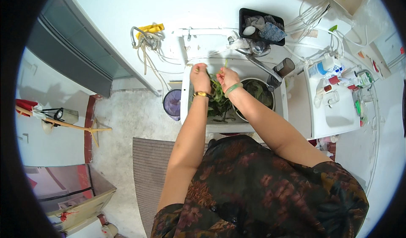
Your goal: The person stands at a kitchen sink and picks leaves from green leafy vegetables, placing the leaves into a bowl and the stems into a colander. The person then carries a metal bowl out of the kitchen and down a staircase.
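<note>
My right hand [228,79] pinches a thin green stem [225,63] that sticks up past the fingertips; a green bangle circles this wrist. To its left, my left hand [200,79] has its fingers curled around leafy greens, though its palm and most of what it grips are hidden. Below both hands, a heap of leafy green vegetables [219,103] lies in a white sink [231,128]. A round white-rimmed basin [274,102] stands in the sink's right part, partly behind my right forearm. Dark green leaves [258,92] and what looks like water are inside it.
A faucet [265,67] reaches over the sink from the upper right. Above it hangs a black tray [263,41] with cloths and scrubbers. A purple-lined bin [173,103] stands left of the sink. At right, a white washbasin [341,119] has bottles around it. A ribbed mat [149,162] covers the floor.
</note>
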A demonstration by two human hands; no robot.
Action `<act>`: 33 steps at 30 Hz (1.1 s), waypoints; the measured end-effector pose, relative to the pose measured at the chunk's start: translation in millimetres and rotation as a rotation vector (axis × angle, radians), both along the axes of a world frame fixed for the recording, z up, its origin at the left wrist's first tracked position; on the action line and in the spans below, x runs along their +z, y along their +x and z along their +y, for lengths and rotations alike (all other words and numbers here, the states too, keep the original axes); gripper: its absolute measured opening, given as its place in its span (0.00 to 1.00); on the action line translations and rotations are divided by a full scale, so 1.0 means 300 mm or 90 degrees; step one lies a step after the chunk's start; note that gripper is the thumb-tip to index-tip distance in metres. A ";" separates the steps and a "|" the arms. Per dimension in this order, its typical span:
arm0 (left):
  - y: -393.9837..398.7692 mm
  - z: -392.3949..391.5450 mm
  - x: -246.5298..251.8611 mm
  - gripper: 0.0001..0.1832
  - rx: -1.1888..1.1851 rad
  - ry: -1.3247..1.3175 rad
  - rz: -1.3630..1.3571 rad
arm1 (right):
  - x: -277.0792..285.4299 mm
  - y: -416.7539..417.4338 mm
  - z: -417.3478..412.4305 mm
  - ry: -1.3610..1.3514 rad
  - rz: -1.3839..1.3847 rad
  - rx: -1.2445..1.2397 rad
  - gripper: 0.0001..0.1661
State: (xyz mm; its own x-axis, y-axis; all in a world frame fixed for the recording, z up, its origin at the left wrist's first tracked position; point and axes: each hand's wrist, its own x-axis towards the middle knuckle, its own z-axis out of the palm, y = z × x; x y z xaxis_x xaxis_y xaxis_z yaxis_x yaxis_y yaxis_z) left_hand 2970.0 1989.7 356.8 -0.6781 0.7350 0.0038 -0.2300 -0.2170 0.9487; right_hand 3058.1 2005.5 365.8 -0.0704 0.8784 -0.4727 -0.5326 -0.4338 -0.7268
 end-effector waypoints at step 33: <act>0.119 -0.117 -0.432 0.17 -0.613 -0.527 0.255 | -0.472 0.477 -0.216 0.030 -0.487 0.500 0.15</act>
